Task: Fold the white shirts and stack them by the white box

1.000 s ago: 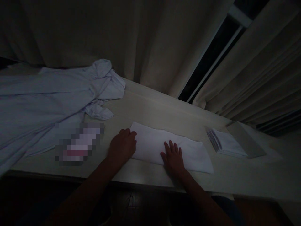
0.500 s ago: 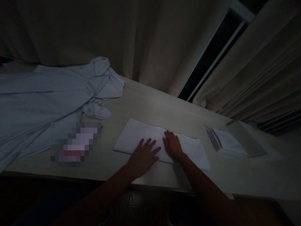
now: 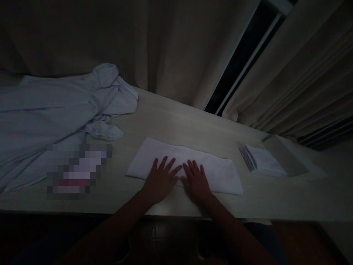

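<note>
A white cloth [image 3: 217,173] folded into a long strip lies flat on the pale table [image 3: 187,129] in front of me. My left hand [image 3: 160,180] rests flat on the cloth's near edge, left of the middle, fingers spread. My right hand [image 3: 195,181] lies flat beside it, almost touching it, fingers pointing away from me. Neither hand grips anything.
A pale blue shirt [image 3: 52,110] is spread over the table's left part. A stack of folded white cloths [image 3: 261,163] sits at the right, next to a flat grey object [image 3: 284,156]. Beige curtains [image 3: 165,44] hang behind the table. The room is dim.
My left hand has moved from the cloth's left end toward the middle and opened flat. My right hand shifted slightly left, so both hands now lie side by side on the cloth.
</note>
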Available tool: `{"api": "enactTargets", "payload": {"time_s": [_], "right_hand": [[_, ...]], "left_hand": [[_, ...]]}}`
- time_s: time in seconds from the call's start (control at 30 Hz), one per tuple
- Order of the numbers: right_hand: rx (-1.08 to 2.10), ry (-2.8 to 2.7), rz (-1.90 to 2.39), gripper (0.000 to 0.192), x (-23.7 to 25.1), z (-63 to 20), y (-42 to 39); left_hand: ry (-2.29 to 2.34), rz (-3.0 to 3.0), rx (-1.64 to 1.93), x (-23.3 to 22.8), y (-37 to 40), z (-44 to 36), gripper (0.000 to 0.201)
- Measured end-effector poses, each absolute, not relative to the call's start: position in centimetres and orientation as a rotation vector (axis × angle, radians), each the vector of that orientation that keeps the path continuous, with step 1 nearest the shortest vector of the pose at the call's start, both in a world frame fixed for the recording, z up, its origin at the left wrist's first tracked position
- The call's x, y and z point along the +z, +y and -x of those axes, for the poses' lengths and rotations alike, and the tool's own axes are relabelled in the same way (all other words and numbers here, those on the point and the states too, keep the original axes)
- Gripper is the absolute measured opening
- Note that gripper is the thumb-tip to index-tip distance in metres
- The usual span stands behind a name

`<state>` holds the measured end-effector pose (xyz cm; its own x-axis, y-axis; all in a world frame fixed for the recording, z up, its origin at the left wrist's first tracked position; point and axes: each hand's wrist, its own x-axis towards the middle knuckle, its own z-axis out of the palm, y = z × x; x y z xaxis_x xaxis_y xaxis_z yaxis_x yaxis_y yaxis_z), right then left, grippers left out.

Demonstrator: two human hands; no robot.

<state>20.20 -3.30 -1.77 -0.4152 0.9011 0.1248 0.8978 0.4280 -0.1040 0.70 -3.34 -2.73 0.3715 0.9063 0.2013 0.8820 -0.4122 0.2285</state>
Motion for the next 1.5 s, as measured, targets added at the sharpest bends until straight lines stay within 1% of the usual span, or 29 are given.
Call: {"api": "enactTargets", "payload": {"time_s": [0.27,0.4,0.5,0.6,0.67,0.73,0.83,1.0,1.17,1.3,1.5], "right_hand": [[-0.037,-2.415,1.922,0.054,-1.6,-29.1,-3.2],[-0.044,-2.407,1.998,0.055,-1.9,-31.2,-2.8],[-0.024,-2.419,1.992,0.056,-2.0,-31.5,-2.4],[-0.010,-2.436,1.974,0.056,-1.3,-31.0,-2.6],[-0.064,-2.432,1.920,0.058,-0.7,-30.2,-3.3],[-0.117,-2.436,1.843,0.062,-0.5,-29.1,-4.4],[-0.103,-2.448,1.811,0.067,-1.0,-27.6,-6.1],[-0.092,-2.390,1.919,0.062,-2.1,-28.1,-7.2],[-0.106,-2.328,2.011,0.056,-2.3,-33.5,-6.5],[0.018,-2.190,2.121,0.057,-3.2,-37.7,-6.1],[0.171,-2.147,2.000,0.057,-4.3,-38.5,-8.0]], "left_hand": [[1.642,-2.566,0.448,-3.0,-3.1,-0.6,0.048],[1.672,-2.552,0.441,-2.7,-3.0,-1.0,0.047],[1.569,-2.613,0.470,-2.0,-3.5,-2.1,0.046],[1.283,-2.720,0.530,-1.6,-4.6,-3.6,0.046],[1.145,-2.746,0.530,-1.8,-5.2,-4.5,0.046],[1.114,-2.731,0.508,-2.3,-5.5,-5.1,0.054],[1.161,-2.685,0.481,-2.9,-5.4,-5.3,0.065],[1.149,-2.697,0.459,-3.1,-5.0,-5.1,0.067],[1.116,-2.729,0.472,-3.6,-4.7,-5.1,0.061],[1.121,-2.754,0.508,-3.9,-4.6,-5.3,0.056],[1.200,-2.776,0.606,-2.5,-4.7,-7.0,0.039]]}}
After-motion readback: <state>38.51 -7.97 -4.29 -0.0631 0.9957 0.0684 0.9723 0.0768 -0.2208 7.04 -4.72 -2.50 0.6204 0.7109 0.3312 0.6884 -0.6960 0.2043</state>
